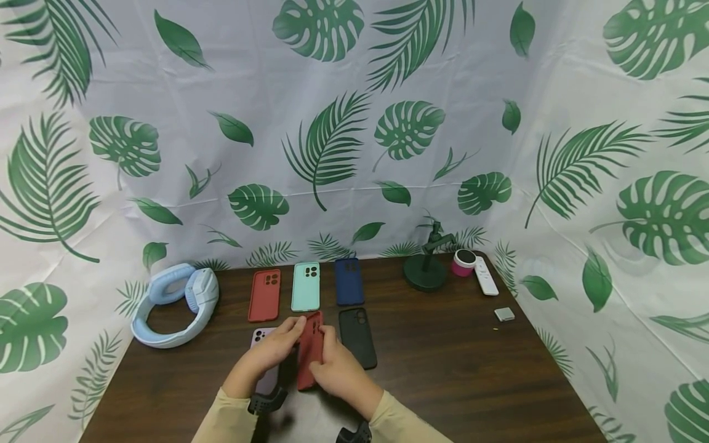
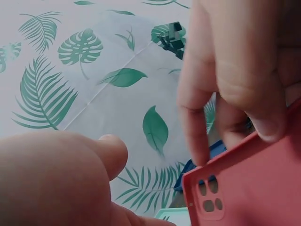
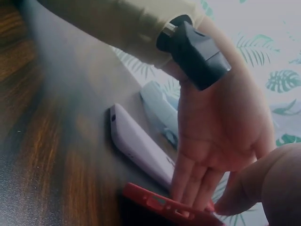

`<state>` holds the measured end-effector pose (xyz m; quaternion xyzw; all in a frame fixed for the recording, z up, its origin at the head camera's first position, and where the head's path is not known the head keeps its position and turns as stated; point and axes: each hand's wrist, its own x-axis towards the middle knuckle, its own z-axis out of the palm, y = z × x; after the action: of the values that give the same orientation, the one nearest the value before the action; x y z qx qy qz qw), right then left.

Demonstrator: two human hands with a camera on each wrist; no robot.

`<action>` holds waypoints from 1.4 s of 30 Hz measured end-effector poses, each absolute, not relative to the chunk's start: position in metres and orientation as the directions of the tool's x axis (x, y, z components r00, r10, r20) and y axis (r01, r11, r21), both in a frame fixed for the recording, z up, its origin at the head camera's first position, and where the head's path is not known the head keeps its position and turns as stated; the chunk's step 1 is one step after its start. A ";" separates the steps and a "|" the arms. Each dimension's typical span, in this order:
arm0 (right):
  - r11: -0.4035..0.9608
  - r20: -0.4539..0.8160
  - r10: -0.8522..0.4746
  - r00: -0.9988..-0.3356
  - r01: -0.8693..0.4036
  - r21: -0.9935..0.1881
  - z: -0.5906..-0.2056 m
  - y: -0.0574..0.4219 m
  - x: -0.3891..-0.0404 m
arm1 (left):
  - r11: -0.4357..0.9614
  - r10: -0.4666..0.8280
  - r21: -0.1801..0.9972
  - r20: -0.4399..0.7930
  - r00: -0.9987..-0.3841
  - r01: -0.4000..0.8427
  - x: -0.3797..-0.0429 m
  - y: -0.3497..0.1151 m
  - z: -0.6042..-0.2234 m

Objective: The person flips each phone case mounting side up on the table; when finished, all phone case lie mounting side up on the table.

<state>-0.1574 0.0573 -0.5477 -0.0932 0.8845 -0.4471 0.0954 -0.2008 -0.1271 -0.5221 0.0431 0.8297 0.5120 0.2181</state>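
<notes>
A red phone case [image 1: 310, 360] stands tilted above the table's near middle, its camera cutouts at the far end. My right hand [image 1: 342, 371] pinches its right edge, and in the left wrist view that hand's fingers [image 2: 194, 127] reach its rim. My left hand [image 1: 271, 351] is at the case's left side; in the right wrist view its fingers [image 3: 186, 181] extend straight down to the case, partly hidden by its edge. The left thumb [image 2: 114, 153] stands apart from the case. A purple phone case [image 3: 141, 146] lies under the left hand, and a black one [image 1: 357, 338] lies right of the right hand.
Behind the hands lie another red case [image 1: 264, 296], a mint case [image 1: 306, 287] and a navy case [image 1: 349, 283]. Light blue headphones [image 1: 162, 339] sit left. A dark green stand [image 1: 425, 274], pink jar [image 1: 463, 264], white remote [image 1: 486, 277] and small pale square item [image 1: 504, 314] are right.
</notes>
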 end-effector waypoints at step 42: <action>0.679 0.031 -0.223 -0.974 -0.178 -0.713 -0.545 0.049 -0.161 | 0.650 0.360 0.756 -0.214 -0.908 0.079 -0.181 -0.141 -0.506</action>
<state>-0.1608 0.0492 -0.5449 -0.1094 0.9157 -0.3856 0.0292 -0.1813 -0.1406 -0.5058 0.1230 0.8912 0.3999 0.1755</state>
